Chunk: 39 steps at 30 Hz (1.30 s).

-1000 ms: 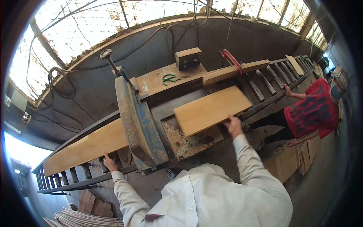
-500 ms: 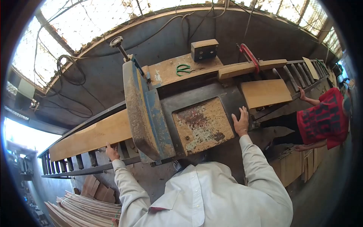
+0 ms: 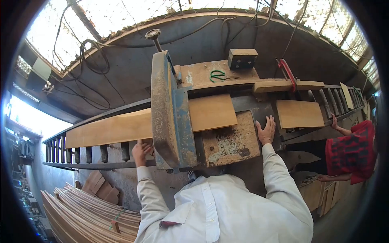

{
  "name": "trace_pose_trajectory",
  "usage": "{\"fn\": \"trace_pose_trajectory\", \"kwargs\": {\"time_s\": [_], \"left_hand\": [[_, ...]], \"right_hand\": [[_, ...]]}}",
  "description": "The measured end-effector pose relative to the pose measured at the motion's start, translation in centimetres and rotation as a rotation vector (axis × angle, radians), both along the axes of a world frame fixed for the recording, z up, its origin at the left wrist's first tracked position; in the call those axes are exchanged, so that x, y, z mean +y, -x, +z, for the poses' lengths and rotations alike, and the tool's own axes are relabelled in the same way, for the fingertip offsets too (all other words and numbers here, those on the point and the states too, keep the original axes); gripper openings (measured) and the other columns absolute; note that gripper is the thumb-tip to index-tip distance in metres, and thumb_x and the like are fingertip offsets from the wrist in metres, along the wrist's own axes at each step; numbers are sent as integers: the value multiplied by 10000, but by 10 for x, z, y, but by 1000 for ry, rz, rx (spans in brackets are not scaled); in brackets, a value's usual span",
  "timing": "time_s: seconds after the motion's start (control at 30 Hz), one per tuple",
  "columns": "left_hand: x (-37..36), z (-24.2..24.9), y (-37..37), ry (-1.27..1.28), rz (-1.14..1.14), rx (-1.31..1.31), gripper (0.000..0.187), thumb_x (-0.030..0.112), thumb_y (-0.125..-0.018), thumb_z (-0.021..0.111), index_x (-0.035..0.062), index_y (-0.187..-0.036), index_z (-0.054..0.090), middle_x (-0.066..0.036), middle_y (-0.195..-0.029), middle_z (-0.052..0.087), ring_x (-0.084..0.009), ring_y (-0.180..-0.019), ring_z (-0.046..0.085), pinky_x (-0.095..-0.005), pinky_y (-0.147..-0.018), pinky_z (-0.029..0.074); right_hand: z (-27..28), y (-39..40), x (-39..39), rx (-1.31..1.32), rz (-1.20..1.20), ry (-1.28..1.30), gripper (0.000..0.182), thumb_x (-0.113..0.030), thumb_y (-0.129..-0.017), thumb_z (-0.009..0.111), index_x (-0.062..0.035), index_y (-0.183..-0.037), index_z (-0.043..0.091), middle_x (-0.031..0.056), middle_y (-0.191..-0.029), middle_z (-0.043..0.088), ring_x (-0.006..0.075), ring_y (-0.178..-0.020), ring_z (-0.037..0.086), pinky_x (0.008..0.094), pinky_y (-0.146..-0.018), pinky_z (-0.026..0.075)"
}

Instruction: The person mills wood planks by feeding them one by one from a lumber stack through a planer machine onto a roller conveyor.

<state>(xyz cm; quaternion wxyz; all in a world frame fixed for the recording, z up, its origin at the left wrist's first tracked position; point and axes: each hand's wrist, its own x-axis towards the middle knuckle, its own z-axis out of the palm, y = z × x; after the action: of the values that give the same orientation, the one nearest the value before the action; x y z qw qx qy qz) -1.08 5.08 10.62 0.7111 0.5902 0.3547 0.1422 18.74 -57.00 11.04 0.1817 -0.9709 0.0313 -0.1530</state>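
A long wooden board (image 3: 109,128) lies on the rollers to the left. It runs behind the dusty blue machine guard (image 3: 180,121), and its front end shows on the right side. My left hand (image 3: 142,152) is at the board's near edge, just left of the guard, fingers curled against the wood and partly hidden. Flat on the dark machine table (image 3: 259,106), my right hand (image 3: 266,130) rests with fingers spread and holds nothing. Beside it is a worn, dust-covered square plate (image 3: 233,143). A shorter board (image 3: 300,114) lies farther right.
A red clamp (image 3: 287,73) holds a wooden fence strip (image 3: 279,86) at the back. Green-handled scissors (image 3: 217,75) lie on a ledge. A co-worker in a red shirt (image 3: 350,152) stands at the right rollers. Long wood strips (image 3: 85,214) are stacked at lower left.
The long board has slid right, its front end now showing past the guard. My left hand has moved right with it, closer to the guard. The view has shifted left.
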Motion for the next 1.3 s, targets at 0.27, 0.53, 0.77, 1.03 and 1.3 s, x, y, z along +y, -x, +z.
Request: {"fn": "trace_pose_trajectory", "kwargs": {"time_s": [0.27, 0.53, 0.77, 1.03, 1.3], "left_hand": [[69, -27, -11, 49, 398, -192, 350, 324, -963, 610, -8, -1064, 559, -148, -1070, 640, -291, -928, 654, -453, -756, 596], [29, -41, -23, -123, 113, -140, 275, 280, -960, 628, 8, -960, 583, -83, -884, 651, -213, -737, 655, -368, -638, 566], [-20, -17, -30, 27, 55, -182, 308, 297, -968, 626, -6, -914, 613, -47, -806, 629, -157, -682, 606, -302, -570, 500], [-13, 7, -32, 122, 20, -88, 358, 284, -955, 633, -45, -1073, 555, -138, -1029, 642, -281, -874, 687, -410, -731, 623], [57, 7, -7, -99, 330, -54, 433, 399, -984, 564, -29, -1034, 595, -87, -919, 642, -214, -799, 622, -375, -684, 552]], "right_hand": [[-1, 10, 1, 37, 32, -52, 785, -622, -887, 541, -40, -1401, 429, 150, -1533, 333, 276, -1460, 224, 428, -1213, 122], [11, -2, 10, 114, -10, -23, 875, -729, -851, 489, -73, -1425, 412, 90, -1563, 293, 218, -1476, 179, 419, -1223, 66], [9, -6, 16, 114, -86, -44, 813, -679, -871, 510, -85, -1419, 428, 79, -1552, 324, 214, -1469, 208, 425, -1219, 83], [7, -12, 23, 99, -98, -36, 775, -647, -872, 538, -83, -1396, 453, 80, -1532, 361, 217, -1459, 238, 420, -1216, 107], [3, -12, 22, 100, -100, -33, 797, -679, -867, 522, -90, -1399, 449, 74, -1530, 365, 221, -1455, 249, 422, -1215, 113]]}}
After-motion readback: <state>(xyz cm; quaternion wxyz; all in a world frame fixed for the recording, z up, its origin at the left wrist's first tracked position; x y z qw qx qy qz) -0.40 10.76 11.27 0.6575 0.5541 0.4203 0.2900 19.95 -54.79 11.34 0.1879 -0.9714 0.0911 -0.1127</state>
